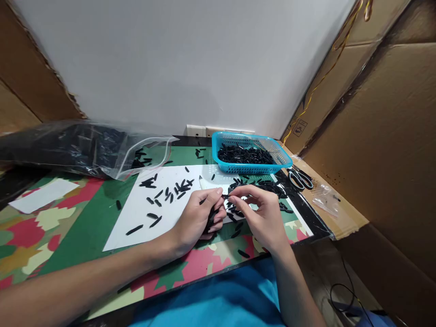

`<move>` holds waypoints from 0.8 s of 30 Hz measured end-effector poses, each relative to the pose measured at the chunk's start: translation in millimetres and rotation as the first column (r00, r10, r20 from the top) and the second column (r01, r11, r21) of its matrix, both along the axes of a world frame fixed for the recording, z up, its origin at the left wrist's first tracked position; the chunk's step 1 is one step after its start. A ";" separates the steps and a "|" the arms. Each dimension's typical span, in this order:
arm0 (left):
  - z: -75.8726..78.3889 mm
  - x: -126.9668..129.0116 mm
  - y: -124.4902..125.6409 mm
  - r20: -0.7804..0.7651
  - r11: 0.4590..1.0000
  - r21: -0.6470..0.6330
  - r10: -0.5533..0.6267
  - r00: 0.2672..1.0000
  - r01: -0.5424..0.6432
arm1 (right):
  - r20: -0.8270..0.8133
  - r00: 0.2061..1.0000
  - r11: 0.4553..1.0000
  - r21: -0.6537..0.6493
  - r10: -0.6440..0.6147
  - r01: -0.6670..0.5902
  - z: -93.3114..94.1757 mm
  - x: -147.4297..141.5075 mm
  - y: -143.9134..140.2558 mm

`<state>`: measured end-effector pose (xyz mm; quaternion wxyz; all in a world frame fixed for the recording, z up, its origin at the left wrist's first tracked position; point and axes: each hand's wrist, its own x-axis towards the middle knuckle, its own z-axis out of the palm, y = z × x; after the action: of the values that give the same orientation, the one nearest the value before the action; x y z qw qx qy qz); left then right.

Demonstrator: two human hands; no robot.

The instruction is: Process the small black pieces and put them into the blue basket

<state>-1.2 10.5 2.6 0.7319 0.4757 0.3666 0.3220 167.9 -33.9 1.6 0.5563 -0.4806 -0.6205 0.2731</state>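
The left hand (199, 211) clasps black pieces (211, 220), partly hidden; the right hand (264, 206) pinches another at the left thumb. More lie on white paper (127, 213) and in a blue basket (250, 169). Printing (300, 128) on cardboard (378, 145) is too small to read.

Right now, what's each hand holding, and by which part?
The left hand curls around slim black pieces; another black piece sits between it and the right hand, apparently pinched at opposite ends.

We could read no words, brands or numbers. On the cardboard panel (384, 118) at the right, toward its far end, we saw a small framed mark (300, 128) with fainter print (294, 119) just above it, both too small for us to make out.
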 end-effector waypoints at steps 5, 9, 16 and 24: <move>-0.5 -0.6 -0.8 0.027 1.000 -0.024 -0.017 1.000 0.017 | -0.013 1.000 0.999 -0.033 -0.024 0.024 -5.1 -3.2 2.7; -0.6 -0.7 -1.0 0.030 0.999 -0.044 -0.026 0.999 0.027 | -0.039 0.999 0.999 -0.053 -0.011 0.009 -8.3 -6.0 3.2; 2.5 0.4 0.3 0.048 0.996 -0.082 -0.011 0.999 0.015 | -0.055 0.998 0.994 0.092 -0.044 0.049 7.8 -4.8 -1.6; 2.5 -1.7 -1.4 0.108 0.992 -0.119 -0.020 0.994 0.033 | 0.094 0.992 0.957 0.284 -0.084 0.054 40.8 3.6 20.9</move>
<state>-2.9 9.2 5.2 0.7821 0.4174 0.3395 0.3142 171.5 -13.0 42.3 0.5947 -0.4318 -0.6642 0.1372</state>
